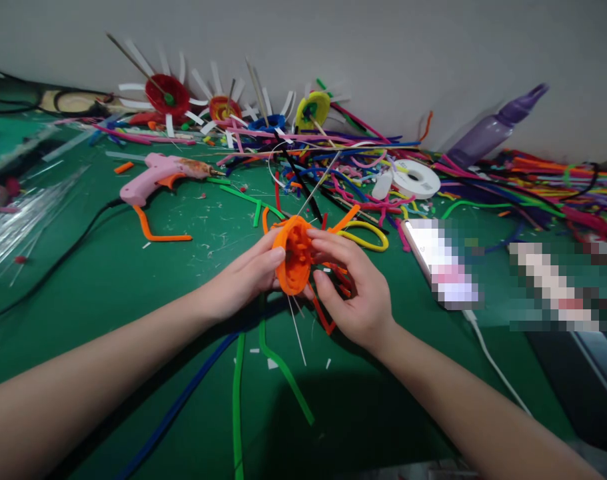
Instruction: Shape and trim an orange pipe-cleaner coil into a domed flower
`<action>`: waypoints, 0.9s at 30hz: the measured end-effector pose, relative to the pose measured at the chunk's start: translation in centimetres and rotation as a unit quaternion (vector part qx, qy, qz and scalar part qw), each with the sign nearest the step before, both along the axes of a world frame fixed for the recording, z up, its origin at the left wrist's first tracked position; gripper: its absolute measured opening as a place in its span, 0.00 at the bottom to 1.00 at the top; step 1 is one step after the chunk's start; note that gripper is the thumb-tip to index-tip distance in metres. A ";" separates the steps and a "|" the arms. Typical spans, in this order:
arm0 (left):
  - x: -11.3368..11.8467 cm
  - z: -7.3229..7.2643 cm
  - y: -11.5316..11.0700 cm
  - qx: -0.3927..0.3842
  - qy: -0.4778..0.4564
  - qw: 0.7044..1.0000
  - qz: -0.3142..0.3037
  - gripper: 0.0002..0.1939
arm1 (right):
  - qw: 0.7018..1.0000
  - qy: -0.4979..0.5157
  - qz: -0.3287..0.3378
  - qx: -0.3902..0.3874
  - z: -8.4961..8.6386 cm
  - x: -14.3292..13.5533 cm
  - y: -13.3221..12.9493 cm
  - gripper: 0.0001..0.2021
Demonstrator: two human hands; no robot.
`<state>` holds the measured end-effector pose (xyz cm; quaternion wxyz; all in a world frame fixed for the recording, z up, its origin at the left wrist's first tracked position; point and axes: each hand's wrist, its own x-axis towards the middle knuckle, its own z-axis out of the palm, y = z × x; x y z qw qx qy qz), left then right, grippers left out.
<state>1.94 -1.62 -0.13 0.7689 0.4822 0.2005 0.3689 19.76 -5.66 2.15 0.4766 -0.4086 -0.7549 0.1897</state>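
Note:
An orange bowl-shaped piece of coiled pipe cleaner [286, 273] is tilted on its side between my hands, its hollow turned toward the right. My left hand [250, 270] grips it from the left, thumb on the rim and the other fingers hidden behind. My right hand [356, 287] curls round its right side, fingertips at the upper rim and thumb lower down, near the edge. Bent orange pipe cleaners [324, 317] show beneath and behind my right fingers. Thin clear strands [297, 330] stick out below the piece.
A pink glue gun [156, 177] lies at left with its cord trailing. Behind stand flower-like discs, including a red one [167, 95], among heaped pipe cleaners [343, 157]. At right are a white spool [416, 179], a purple bottle [488, 133] and a phone [440, 263] on a cable.

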 end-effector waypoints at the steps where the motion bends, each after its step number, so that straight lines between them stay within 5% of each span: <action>1: 0.0 0.1 0.0 -0.002 0.000 1.000 -0.001 0.24 | 1.000 0.000 -0.002 -0.004 0.0 0.0 0.0 0.17; 16: 0.0 -0.3 0.0 -0.025 -0.005 0.999 -0.024 0.23 | 1.000 -0.015 0.019 0.006 -0.1 0.1 0.3 0.16; 27: 0.1 0.8 -0.2 -0.107 0.028 0.994 0.011 0.28 | 0.997 -0.043 0.029 0.050 -0.3 0.1 0.6 0.10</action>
